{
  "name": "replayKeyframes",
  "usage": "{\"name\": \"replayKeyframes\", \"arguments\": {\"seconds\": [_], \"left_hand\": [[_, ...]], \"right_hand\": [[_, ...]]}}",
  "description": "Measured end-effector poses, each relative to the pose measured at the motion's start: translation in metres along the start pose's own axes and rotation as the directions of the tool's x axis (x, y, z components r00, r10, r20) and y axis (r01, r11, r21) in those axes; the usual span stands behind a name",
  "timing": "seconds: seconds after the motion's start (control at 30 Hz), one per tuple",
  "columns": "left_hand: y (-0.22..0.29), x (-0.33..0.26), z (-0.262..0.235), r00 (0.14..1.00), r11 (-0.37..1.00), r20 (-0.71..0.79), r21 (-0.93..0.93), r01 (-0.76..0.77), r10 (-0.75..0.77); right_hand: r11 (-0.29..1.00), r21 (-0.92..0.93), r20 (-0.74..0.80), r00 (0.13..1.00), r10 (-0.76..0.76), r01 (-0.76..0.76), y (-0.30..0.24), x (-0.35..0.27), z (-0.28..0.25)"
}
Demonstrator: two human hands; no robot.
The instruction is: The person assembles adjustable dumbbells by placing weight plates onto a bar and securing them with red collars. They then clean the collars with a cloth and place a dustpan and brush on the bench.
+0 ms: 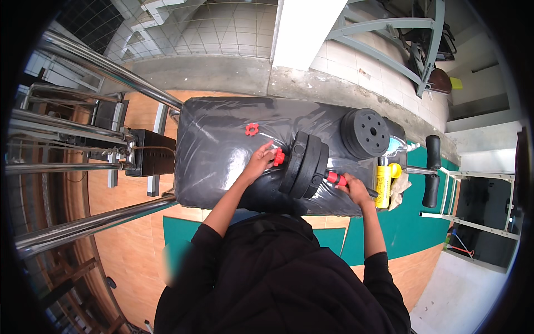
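Black weight plates [305,166] sit stacked on a dumbbell bar [336,178] with red and black parts, tilted over a padded bench [217,167] wrapped in shiny black plastic. My left hand [261,161] has its fingers closed round a red star-shaped collar nut [278,157] beside the plates' left face. On the plates' other side, my right hand [355,189] is wrapped round the bar. A second red star nut [252,129] lies on the bench beyond my left hand. More black plates [365,133] lie in a pile at the bench's far right.
A yellow bottle [383,186], a crumpled cloth [399,192] and a clear bottle [396,146] are at the bench's right end. Padded rollers [432,172] stick out past it. Chrome posts [100,222] and a weight stack [151,152] stand at left. Green mats [384,236] cover part of the floor.
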State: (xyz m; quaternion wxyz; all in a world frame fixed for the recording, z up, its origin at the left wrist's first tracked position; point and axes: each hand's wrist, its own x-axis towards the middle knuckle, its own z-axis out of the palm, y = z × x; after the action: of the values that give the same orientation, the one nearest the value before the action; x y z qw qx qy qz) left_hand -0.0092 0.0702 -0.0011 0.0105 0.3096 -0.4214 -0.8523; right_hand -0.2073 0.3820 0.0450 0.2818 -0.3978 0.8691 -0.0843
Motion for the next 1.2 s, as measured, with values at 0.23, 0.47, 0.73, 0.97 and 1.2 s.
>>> {"name": "replayKeyframes", "arguments": {"seconds": [0.23,0.47,0.73,0.97,1.2], "left_hand": [[0.011,-0.002,-0.008,0.989,0.979,0.130,0.202,0.041,-0.068],[0.007,0.008,-0.024,0.990,0.994,0.121,-0.067,0.086,-0.078],[0.007,0.006,-0.006,0.966,0.951,-0.095,0.175,0.256,-0.243],[0.010,-0.005,-0.014,0.969,0.973,0.102,0.061,0.221,-0.226],[0.014,-0.003,-0.006,0.986,0.977,0.164,0.211,-0.016,-0.020]], "right_hand": [[1.000,0.008,0.001,1.000,0.004,-0.004,0.000,0.000,0.000],[1.000,0.026,0.008,1.000,-0.005,0.004,0.001,0.002,-0.001],[1.000,-0.004,0.009,1.000,-0.002,0.002,0.002,0.002,0.000],[1.000,0.008,0.001,1.000,-0.013,0.013,0.003,0.002,0.000],[1.000,0.015,-0.003,1.000,-0.023,0.023,0.005,0.003,0.001]]}}
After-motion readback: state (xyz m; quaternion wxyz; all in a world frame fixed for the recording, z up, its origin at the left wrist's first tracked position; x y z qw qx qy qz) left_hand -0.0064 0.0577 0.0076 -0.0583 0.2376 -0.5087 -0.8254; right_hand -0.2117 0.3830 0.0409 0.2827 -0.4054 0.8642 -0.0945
